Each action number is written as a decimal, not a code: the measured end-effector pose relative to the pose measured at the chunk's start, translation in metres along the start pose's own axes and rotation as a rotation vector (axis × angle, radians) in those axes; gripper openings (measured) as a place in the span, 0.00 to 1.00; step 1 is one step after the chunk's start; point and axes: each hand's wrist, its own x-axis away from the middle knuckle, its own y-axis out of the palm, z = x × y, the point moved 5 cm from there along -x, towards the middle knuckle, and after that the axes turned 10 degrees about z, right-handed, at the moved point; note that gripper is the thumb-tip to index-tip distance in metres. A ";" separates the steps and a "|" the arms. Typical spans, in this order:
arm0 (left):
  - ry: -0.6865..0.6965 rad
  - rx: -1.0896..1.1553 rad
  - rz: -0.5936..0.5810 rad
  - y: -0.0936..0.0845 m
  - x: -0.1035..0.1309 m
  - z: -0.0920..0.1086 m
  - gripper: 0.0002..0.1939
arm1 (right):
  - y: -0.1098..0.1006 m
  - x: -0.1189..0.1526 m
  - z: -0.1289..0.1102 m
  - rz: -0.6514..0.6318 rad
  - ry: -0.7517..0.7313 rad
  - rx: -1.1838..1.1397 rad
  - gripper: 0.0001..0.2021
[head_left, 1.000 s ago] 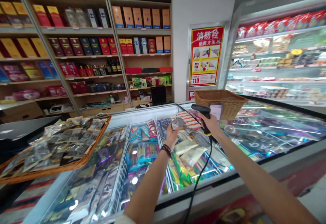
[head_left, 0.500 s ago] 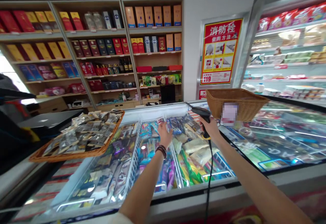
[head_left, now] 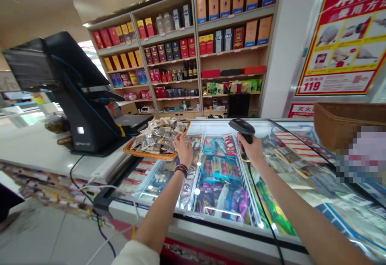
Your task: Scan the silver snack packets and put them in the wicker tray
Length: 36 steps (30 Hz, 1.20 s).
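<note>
My right hand (head_left: pixel 251 149) is wrapped around the grip of a black handheld barcode scanner (head_left: pixel 242 127). Its head points up and to the left, and its cable hangs down across the glass-topped freezer (head_left: pixel 226 229). My left hand (head_left: pixel 183 149), with a beaded bracelet at the wrist, is at the right rim of a shallow wicker basket (head_left: pixel 150 155). The fingers are loosely bent and apart, with nothing visible in them; whether they touch the rim I cannot tell. Many small clear-and-brown packets (head_left: pixel 163 134) fill the basket.
Left of the basket, a black checkout terminal (head_left: pixel 81 108) stands on a white counter (head_left: pixel 30 140). Bagged goods (head_left: pixel 226 168) lie in wire dividers under the freezer glass. A deep brown basket (head_left: pixel 346 122) sits at right. Boxed goods line the shelves (head_left: pixel 177 84) behind.
The view has turned left, bringing the terminal in. My left hand has moved from over the freezer's middle to the packet basket's rim. My right hand still holds the scanner.
</note>
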 end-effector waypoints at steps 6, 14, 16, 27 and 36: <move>0.117 -0.166 -0.022 -0.019 -0.029 -0.002 0.20 | 0.025 0.022 -0.003 -0.084 -0.016 0.029 0.26; 0.127 -0.366 -0.171 -0.030 -0.041 -0.043 0.23 | 0.023 0.026 0.004 -0.097 -0.033 0.031 0.27; 0.156 -0.363 -0.183 -0.034 -0.044 -0.043 0.21 | 0.023 0.026 0.005 -0.092 -0.018 0.016 0.27; 0.115 -0.468 -0.277 -0.043 -0.046 -0.037 0.15 | 0.024 0.030 0.010 -0.108 -0.016 0.059 0.27; 0.156 -0.469 -0.374 -0.050 -0.067 -0.055 0.15 | 0.033 0.038 0.012 -0.173 -0.095 0.190 0.24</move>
